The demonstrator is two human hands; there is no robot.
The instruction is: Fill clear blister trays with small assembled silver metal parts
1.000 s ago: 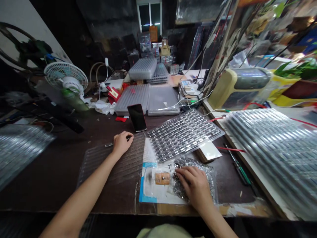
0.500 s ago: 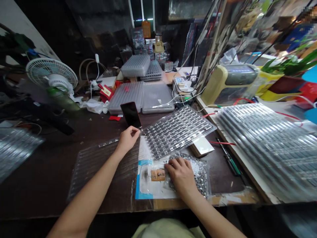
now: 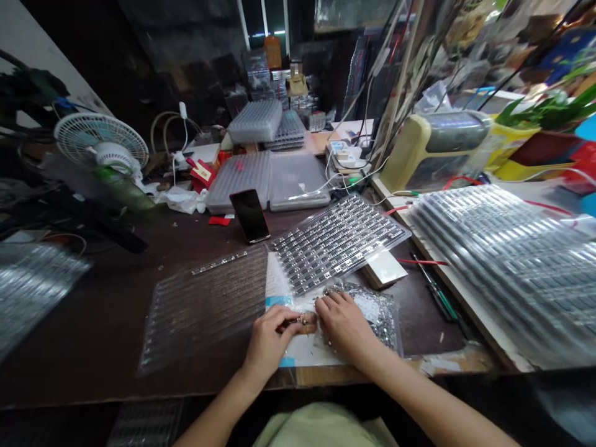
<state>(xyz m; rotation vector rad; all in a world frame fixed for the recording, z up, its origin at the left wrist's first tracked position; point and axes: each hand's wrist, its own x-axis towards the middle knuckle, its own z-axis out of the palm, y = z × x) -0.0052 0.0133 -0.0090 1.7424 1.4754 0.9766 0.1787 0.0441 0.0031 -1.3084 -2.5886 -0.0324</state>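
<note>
Dark tabletop (image 3: pixel 172 239), near side: left hand (image 3: pixel 265 344) pinching small metal part (image 3: pixel 296 321) at brown block (image 3: pixel 308 321), likely for steadiness; right hand (image 3: pixel 345 328) beside parts bag (image 3: pixel 387 320), grip unclear.

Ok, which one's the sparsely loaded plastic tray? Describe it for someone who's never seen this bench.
On the dark brown bench, find the propped-up phone. The clear ribbed tray lies flat, nearer the wearer and mostly left of it. It shows one short line of metal parts along its far edge; the tray on its right has many rows.
</note>
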